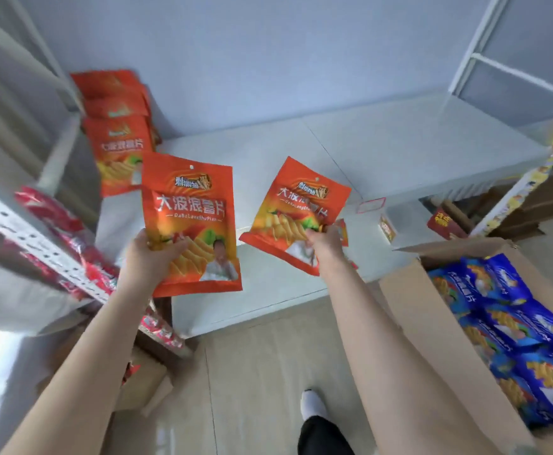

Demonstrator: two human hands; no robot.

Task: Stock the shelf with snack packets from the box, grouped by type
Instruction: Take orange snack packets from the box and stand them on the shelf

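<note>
The left grip [152, 254] grasps an orange packet [189, 208] by its lower left corner, upright over the shelf [301, 152] front. The right grip [326, 241] pinches a second packet [293, 208], tilted, above the shelf's middle. A packet row [119, 149] stands at the shelf's back left. The box [406, 310], at right, holds blue packets [514, 323].

Left hand [152, 257], right hand [326, 243] each grip orange packet above shelf [383, 152].
</note>
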